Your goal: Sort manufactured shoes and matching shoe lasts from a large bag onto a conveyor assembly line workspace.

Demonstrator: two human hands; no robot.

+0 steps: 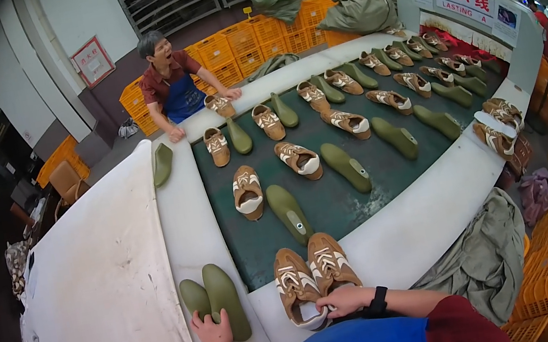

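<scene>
My left hand [213, 330] is closed on the near end of a pair of green shoe lasts [226, 300], which lie side by side on the white table edge. My right hand [347, 301] pinches the heel collars of two brown sneakers [331, 263] with white stripes and laces. The pair rests on the white border, toes pointing away from me. Just beyond, a single green last [289, 212] and a brown sneaker [247, 194] lie on the dark green belt [250, 241].
Several more sneakers and lasts stand in rows along the belt. Across it, a co-worker in a blue apron [185, 101] leans on the edge. A white covered table [104, 289] is at left; orange crates [532, 301] and a grey-green cloth [482, 251] are at right.
</scene>
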